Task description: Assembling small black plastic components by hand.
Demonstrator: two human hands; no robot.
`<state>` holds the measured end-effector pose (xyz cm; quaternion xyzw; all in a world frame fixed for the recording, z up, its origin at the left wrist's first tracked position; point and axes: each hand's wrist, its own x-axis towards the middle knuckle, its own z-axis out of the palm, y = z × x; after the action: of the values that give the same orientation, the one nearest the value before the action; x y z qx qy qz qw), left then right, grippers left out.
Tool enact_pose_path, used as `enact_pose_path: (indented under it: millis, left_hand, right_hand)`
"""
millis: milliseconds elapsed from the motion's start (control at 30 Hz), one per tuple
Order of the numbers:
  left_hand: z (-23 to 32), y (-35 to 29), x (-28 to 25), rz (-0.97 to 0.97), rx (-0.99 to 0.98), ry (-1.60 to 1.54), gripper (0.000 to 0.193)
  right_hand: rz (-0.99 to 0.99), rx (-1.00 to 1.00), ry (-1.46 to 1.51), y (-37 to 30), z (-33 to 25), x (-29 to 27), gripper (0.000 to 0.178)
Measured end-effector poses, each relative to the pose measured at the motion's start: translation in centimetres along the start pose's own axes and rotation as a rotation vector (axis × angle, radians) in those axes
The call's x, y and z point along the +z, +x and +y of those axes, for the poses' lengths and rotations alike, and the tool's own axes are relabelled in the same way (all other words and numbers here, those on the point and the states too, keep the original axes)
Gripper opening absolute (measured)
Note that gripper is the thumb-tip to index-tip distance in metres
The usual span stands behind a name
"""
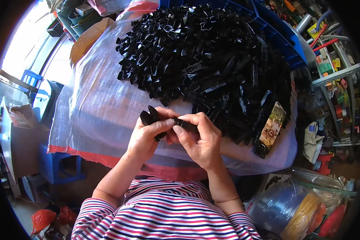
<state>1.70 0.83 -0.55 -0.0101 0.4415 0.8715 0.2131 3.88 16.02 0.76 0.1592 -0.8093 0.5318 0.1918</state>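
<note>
My left hand point(142, 138) is closed around several small black plastic pieces point(149, 117) that stick out above its thumb. Thumb and fingers of my right hand point(206, 140) pinch a dark piece point(192, 127), partly hidden by the fingers. Both hands meet in front of my chest, their fingertips touching or nearly so at a black part between them. Just beyond them spreads a large heap of black plastic pieces point(196, 60), clip-like at the left and longer at the right. A white woven sack point(96, 108) with a red edge lies under the heap.
A flat oblong thing with a printed picture point(273, 126) lies at the heap's right edge. A blue plastic crate point(284, 38) stands behind. Shelves with colourful goods point(336, 76) line the right. Blue stool point(60, 166) at left; clear plastic bag point(280, 206) at lower right.
</note>
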Motion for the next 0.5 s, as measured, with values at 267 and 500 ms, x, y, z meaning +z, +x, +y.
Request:
enact_pose_path:
  millis: [267,500]
  left_hand:
    - [0.2,0.3,-0.4,0.098,0.134,0.082,0.012]
    - [0.7,0.8,-0.3,0.136,0.071,-0.03,0.015]
  right_hand:
    - [0.011,0.216,0.134,0.0,-0.9,0.7,0.019]
    - [0.032,0.187,-0.015,-1.3,-0.5,-0.3,0.023]
